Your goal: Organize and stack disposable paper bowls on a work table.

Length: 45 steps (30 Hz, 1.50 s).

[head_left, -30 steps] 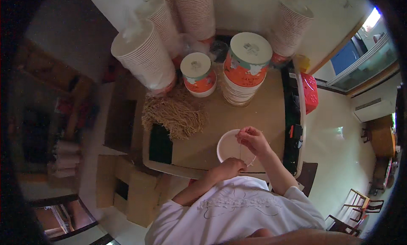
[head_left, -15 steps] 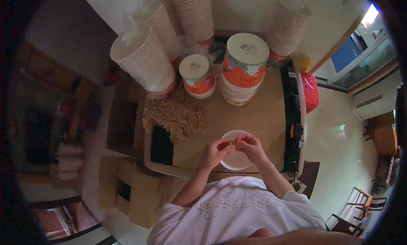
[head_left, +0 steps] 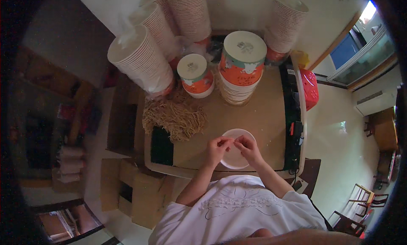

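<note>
Fingers of both hands [head_left: 233, 146] pinch sth tiny over white bowl [head_left: 235, 160], near table's front edge [head_left: 169, 171].

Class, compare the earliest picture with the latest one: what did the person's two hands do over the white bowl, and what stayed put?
The left hand came up from the table edge to meet the right hand over the white bowl; their fingertips now pinch together something too small to tell. The bowl, the pile of tan strands and the cup stacks stayed as they were.
</note>
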Tool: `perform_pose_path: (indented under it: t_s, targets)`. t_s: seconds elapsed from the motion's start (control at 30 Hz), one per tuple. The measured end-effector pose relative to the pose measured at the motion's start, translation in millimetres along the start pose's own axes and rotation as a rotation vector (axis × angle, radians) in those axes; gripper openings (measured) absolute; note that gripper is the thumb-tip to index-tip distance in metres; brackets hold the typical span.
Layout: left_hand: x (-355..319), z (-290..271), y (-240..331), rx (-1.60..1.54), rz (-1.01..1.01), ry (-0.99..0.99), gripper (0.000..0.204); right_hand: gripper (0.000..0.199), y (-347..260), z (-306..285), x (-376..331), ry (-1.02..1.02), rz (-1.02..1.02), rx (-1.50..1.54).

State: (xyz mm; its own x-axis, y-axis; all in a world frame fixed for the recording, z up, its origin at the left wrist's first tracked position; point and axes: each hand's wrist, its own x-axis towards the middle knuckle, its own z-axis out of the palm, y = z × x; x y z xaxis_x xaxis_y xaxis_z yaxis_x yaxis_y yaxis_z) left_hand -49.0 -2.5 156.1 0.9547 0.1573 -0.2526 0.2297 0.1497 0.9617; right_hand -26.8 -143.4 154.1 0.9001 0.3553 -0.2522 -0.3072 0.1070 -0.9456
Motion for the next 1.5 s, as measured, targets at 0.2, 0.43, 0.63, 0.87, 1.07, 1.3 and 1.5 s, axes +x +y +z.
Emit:
perform_pose_path:
  t_s: [0.2,0.43,0.63,0.87,1.07,1.3,1.5]
  targets:
    - [-2,-10,2,-0.079,-0.104,0.079,0.028,0.006,-4,3,-1,0.068,-0.011,-0.008]
    - [-1,-7,6,-0.058,-0.329,-0.139,0.029,0.005,9,-2,-1,0.097,-0.119,-0.328]
    - [2,-12,-3,-0.073,-0.288,-0.193,0.019,0.007,5,-1,-3,0.085,-0.131,-0.402]
    - [4,-17,-8,-0.041,-0.199,-0.238,0.010,0.006,8,-2,-2,0.066,-0.087,-0.292]
    - [5,-16,-12,-0.093,-0.171,-0.137,0.008,0.011,0,1,-2,0.093,-0.027,-0.228]
    - [38,-45,-52,0.045,0.101,0.187,0.008,0.015,53,-9,23,0.128,0.155,-0.132]
    - [56,-56,-62,0.370,0.093,-0.080,0.018,0.015,85,-5,43,0.121,0.198,-0.143]
